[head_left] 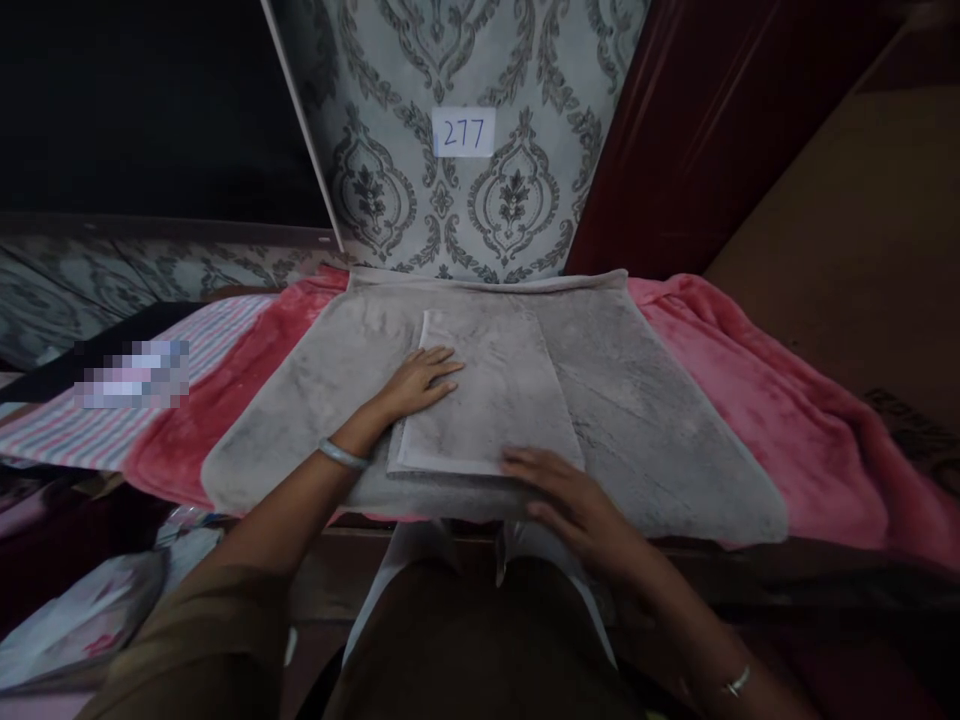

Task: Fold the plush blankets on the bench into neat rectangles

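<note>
A folded light grey cloth, fleecy like a towel, lies flat in the middle of a larger grey fleece cloth. My left hand rests on the folded cloth's left side, fingers spread. At its near right corner is my right hand, its fingers stretched out over the near edge and somewhat blurred. Neither hand grips anything that I can see. Beneath the grey cloth spreads a pink plush blanket, showing on both sides.
A striped cloth lies on the left, with a blurred-out patch on it. Behind stand a patterned wall with a paper marked 277, a dark screen and a dark red panel. Plastic bags sit low at left.
</note>
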Action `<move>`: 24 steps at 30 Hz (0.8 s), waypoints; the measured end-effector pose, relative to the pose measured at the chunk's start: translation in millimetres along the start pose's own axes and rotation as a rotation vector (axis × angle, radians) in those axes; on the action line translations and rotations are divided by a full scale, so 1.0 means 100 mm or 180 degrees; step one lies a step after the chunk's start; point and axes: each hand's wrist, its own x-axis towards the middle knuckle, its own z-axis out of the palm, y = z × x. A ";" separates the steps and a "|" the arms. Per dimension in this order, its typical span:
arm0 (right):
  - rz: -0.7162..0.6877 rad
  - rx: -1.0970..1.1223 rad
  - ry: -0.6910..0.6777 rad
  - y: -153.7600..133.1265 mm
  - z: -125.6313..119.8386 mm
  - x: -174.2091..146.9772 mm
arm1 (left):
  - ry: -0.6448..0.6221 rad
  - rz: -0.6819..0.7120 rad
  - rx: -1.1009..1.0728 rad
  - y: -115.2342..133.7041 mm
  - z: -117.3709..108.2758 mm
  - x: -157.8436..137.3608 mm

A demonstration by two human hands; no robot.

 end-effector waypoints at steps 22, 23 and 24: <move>0.0121 -0.0742 0.0405 0.95 -0.20 -0.10 | 0.0209 0.0966 0.0446 0.17 -0.33 -1.26; 0.0130 -0.0704 0.0394 0.96 -0.20 -0.11 | 0.0261 0.0952 0.0361 0.17 -0.33 -1.26; 0.0133 -0.0699 0.0388 0.96 -0.19 -0.11 | 0.0319 0.0916 0.0277 0.17 -0.33 -1.26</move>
